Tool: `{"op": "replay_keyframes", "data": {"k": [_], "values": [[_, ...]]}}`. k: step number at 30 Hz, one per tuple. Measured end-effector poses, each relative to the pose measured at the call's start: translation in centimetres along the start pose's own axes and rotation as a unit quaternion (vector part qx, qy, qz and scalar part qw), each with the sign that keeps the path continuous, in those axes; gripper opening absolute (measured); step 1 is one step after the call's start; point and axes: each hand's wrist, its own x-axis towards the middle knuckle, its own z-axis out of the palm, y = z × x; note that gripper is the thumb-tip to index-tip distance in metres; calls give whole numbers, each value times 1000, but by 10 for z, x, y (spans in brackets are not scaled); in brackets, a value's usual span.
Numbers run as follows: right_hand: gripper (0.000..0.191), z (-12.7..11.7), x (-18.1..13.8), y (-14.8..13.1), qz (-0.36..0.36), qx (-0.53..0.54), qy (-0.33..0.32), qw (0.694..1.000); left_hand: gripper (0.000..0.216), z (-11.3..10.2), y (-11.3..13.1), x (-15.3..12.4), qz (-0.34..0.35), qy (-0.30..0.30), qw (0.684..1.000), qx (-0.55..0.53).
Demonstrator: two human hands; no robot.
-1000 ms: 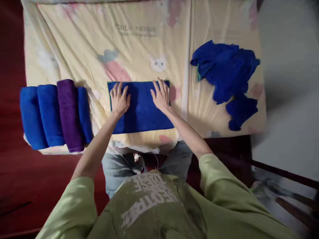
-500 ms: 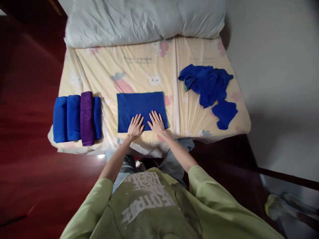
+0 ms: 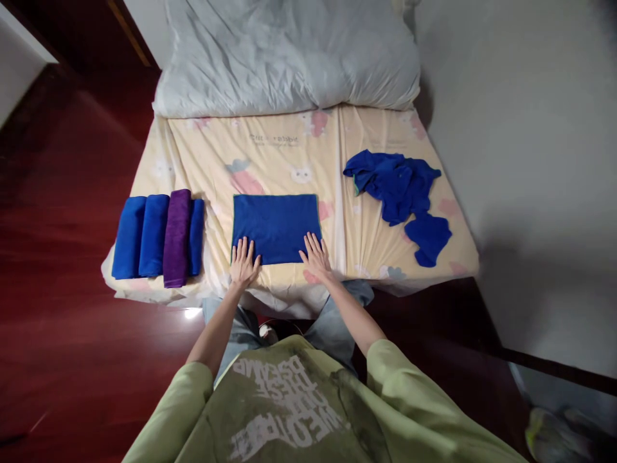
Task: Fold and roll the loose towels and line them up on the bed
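A folded blue towel (image 3: 276, 226) lies flat on the yellow patterned bed sheet (image 3: 289, 154), near the bed's front edge. My left hand (image 3: 243, 263) rests flat with fingers spread on the towel's near left corner. My right hand (image 3: 317, 256) lies open on its near right corner. Neither hand grips anything.
A row of rolled towels, blue ones (image 3: 139, 235) and a purple one (image 3: 176, 236), sits at the bed's left edge. A heap of loose blue cloths (image 3: 398, 186) lies at the right. A grey duvet (image 3: 289, 58) is bunched at the far end. Dark red floor surrounds the bed.
My hands slid from the towel's far edge to its near edge, then spread apart to its near corners. The camera view pulled back, showing more of the bed.
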Motion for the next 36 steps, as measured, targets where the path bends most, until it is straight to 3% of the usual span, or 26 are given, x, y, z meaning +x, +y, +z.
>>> {"op": "replay_keyframes", "data": {"k": [8, 20, 23, 26, 29, 36], "values": [[69, 5, -17, 17, 34, 16, 6, 999, 70, -5, -30, -29, -18, 11, 1000, -8], [68, 6, -14, 15, 27, 17, -1, 999, 71, -8, -29, -29, -18, 7, 1000, -13], [69, -6, -16, 15, 17, 33, -10, 999, 75, -20, -34, -32, 9, -9, 1000, -6], [67, -18, -26, 21, -50, 56, -13, 997, 73, -34, -44, -38, 73, -37, 997, 10], [60, -21, -41, 32, -107, 83, -3, 991, 64, -42, -54, -41, 95, -55, 994, 32], [65, -6, -44, 43, -57, 101, 55, 992, 70, -36, -62, -21, 95, -59, 992, 53]]}}
